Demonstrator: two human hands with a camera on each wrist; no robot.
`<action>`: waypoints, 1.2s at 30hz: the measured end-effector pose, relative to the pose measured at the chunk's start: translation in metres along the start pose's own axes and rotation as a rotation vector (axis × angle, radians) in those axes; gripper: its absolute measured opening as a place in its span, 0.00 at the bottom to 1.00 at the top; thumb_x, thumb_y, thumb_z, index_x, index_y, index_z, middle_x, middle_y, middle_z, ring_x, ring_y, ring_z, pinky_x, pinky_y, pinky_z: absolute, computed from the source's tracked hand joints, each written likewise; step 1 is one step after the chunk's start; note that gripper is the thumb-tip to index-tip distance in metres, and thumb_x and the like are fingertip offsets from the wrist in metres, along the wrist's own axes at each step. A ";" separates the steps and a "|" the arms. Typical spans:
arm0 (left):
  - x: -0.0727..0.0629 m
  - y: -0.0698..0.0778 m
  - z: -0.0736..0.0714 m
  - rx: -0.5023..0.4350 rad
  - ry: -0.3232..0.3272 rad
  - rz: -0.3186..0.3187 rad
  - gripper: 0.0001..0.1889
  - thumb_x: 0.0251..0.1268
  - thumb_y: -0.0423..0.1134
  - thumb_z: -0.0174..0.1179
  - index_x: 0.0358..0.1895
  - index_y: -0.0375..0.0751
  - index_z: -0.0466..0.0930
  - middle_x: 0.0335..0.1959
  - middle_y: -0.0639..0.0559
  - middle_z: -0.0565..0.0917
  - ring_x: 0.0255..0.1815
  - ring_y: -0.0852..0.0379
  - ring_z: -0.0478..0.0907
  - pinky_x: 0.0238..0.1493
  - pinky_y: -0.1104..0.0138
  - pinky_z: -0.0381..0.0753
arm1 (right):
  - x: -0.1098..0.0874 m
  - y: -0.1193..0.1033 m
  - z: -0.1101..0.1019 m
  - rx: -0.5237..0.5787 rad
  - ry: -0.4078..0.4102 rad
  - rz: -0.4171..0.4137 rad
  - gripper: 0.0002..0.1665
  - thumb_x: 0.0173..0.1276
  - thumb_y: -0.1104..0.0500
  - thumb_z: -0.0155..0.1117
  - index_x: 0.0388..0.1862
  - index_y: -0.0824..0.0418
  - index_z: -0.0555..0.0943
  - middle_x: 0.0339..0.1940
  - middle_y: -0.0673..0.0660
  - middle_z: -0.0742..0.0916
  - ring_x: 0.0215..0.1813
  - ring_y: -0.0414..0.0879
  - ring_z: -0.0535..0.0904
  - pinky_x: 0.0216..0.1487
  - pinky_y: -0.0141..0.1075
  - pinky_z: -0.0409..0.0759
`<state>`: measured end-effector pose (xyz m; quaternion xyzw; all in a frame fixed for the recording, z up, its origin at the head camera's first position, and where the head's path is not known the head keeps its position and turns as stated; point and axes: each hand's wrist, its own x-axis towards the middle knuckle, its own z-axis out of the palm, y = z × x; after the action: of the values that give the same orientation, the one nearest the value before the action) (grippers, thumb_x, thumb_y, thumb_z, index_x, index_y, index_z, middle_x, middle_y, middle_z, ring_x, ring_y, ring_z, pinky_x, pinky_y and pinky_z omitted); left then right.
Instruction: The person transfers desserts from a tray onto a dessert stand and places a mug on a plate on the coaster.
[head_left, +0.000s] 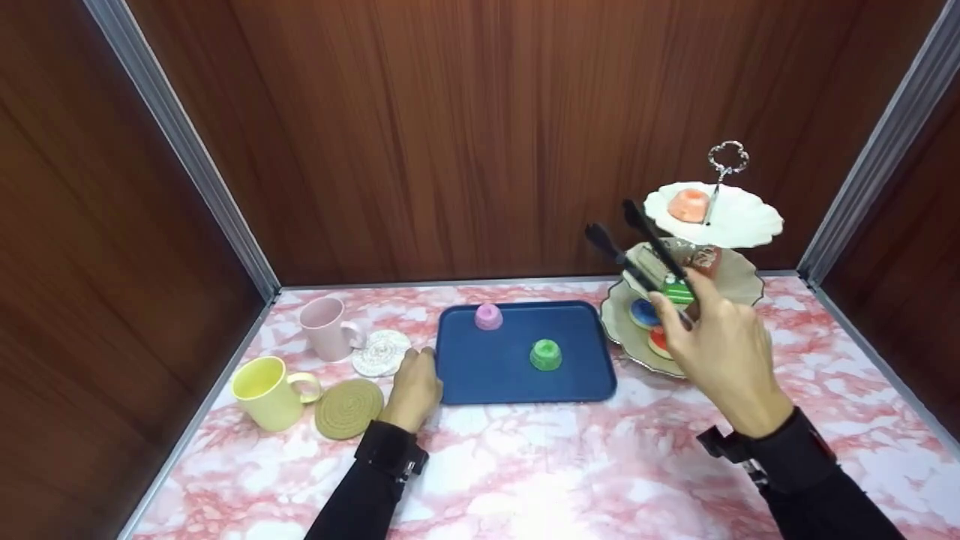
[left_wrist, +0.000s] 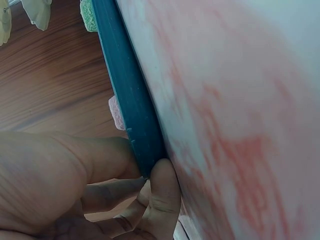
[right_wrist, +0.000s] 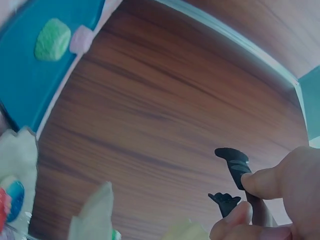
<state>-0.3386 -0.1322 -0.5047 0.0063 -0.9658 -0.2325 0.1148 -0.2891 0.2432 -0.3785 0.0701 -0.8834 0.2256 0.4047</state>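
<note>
My left hand (head_left: 414, 386) pinches the left edge of a dark blue tray (head_left: 491, 367), the thumb on one face and a finger (left_wrist: 164, 192) under it. On the tray are a small pink cake-shaped piece (head_left: 488, 316) and a green one (head_left: 546, 355). My right hand (head_left: 724, 349) holds black tongs (head_left: 660, 251), their tips spread apart with nothing between them. The tongs are raised in front of a tiered white stand (head_left: 750, 217). An orange cake-shaped piece (head_left: 688, 205) sits on its top plate; blue (head_left: 643, 313), red (head_left: 659, 343) and green (head_left: 678, 291) pieces lie lower.
At the left stand a pink mug (head_left: 324, 330) and a yellow mug (head_left: 266, 397). Beside them lie a white coaster (head_left: 381, 352) and a tan coaster (head_left: 349, 409). Wood-pattern panels (head_left: 450, 150) close off the back and sides of the marbled table (head_left: 540, 465).
</note>
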 end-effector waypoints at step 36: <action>0.001 0.002 0.000 0.013 -0.032 -0.031 0.22 0.51 0.28 0.57 0.54 0.34 0.74 0.44 0.37 0.74 0.46 0.43 0.76 0.52 0.56 0.77 | -0.047 0.011 0.069 -0.002 -0.324 -0.029 0.38 0.49 0.32 0.65 0.57 0.47 0.73 0.13 0.45 0.73 0.17 0.41 0.69 0.15 0.34 0.61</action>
<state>-0.3393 -0.1307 -0.5038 0.0182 -0.9688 -0.2280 0.0955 -0.3085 0.2188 -0.4565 0.1180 -0.9362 0.2045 0.2603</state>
